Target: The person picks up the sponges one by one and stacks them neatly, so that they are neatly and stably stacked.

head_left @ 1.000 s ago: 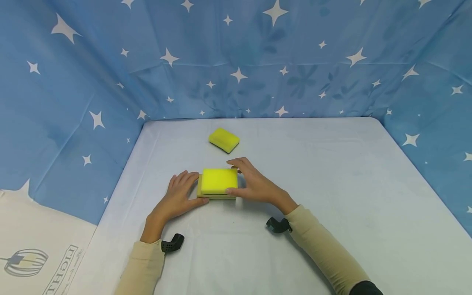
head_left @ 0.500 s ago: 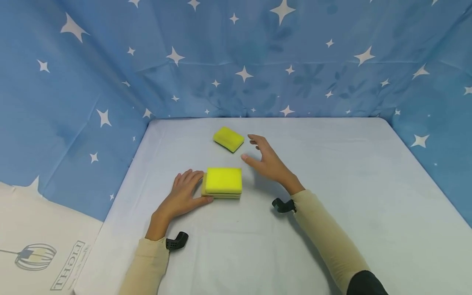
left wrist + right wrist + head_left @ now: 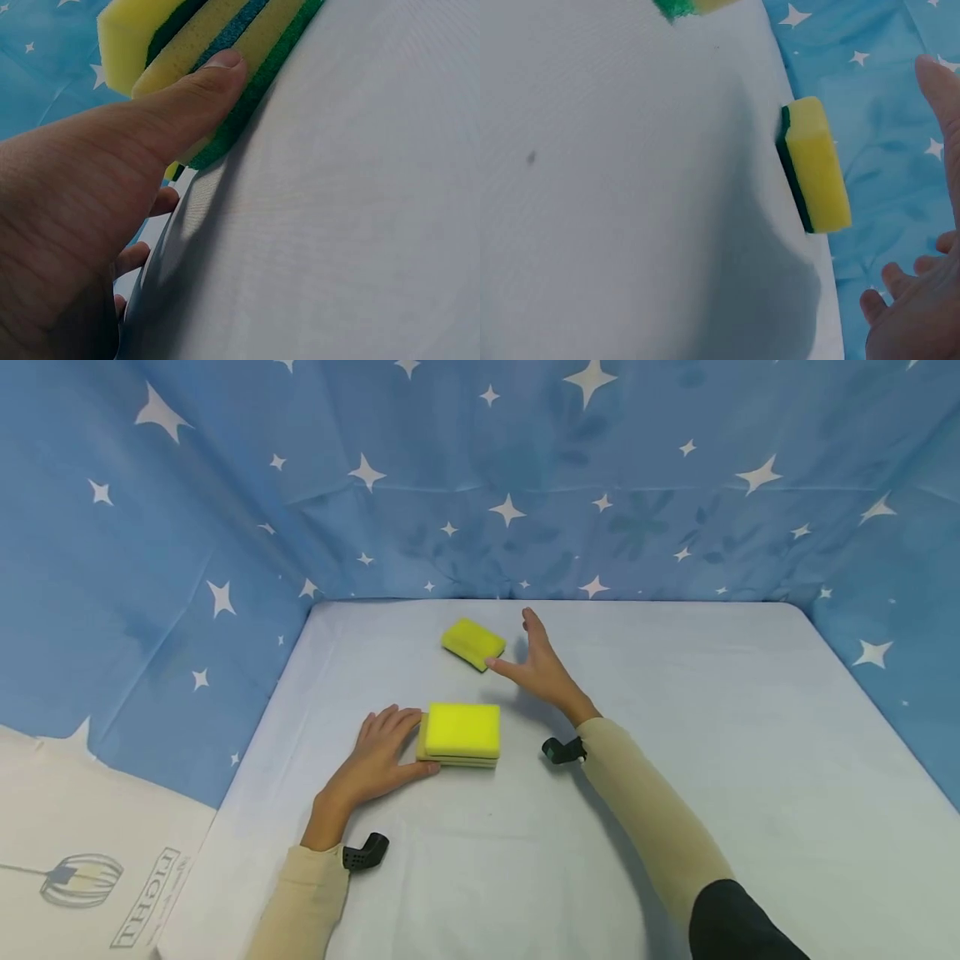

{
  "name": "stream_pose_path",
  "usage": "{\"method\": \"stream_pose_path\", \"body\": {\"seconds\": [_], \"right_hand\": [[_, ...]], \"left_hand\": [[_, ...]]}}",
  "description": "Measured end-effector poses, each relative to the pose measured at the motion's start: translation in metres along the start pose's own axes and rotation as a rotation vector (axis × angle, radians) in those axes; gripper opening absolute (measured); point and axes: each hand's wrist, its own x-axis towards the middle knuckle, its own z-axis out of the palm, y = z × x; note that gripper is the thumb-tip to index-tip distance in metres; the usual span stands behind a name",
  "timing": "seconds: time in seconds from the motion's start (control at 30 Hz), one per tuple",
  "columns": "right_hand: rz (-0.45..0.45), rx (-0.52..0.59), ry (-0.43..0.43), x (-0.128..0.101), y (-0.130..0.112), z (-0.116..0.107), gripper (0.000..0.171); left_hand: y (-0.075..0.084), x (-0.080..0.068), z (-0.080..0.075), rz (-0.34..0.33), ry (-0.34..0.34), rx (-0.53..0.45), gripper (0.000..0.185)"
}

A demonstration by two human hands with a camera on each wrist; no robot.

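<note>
A stack of yellow sponges with green scouring layers (image 3: 463, 731) lies on the white-covered table, the top one shifted slightly right of those beneath. My left hand (image 3: 382, 760) holds the stack's left end, thumb along the front side and fingers toward the back. In the left wrist view the thumb (image 3: 214, 71) presses against the lower sponges' yellow and green layers. Farther back lies a single sponge (image 3: 472, 643), yellow side up. Spread wide beside it, my right hand (image 3: 542, 672) holds nothing; its thumb overlaps the sponge's near corner in the head view, but appears apart in the right wrist view.
The white tablecloth (image 3: 675, 693) reaches back to a blue curtain (image 3: 480, 460) with white stars, which also hangs at both sides. A cream cloth with a printed whisk (image 3: 82, 881) lies at the lower left. Each wrist carries a small black camera (image 3: 366, 852).
My right hand has left the stack and moved back to the single sponge, spreading its thumb and fingers. The left hand stays at the stack. The head view has shifted slightly.
</note>
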Motion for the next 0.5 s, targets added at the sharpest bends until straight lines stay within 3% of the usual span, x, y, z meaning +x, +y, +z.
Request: {"method": "stream_pose_path", "body": {"seconds": [0.5], "right_hand": [[0.072,0.021,-0.092,0.026,0.003,0.029,0.121]], "left_hand": [[-0.002,0.0,-0.001,0.007,0.002,0.014,0.085]]}}
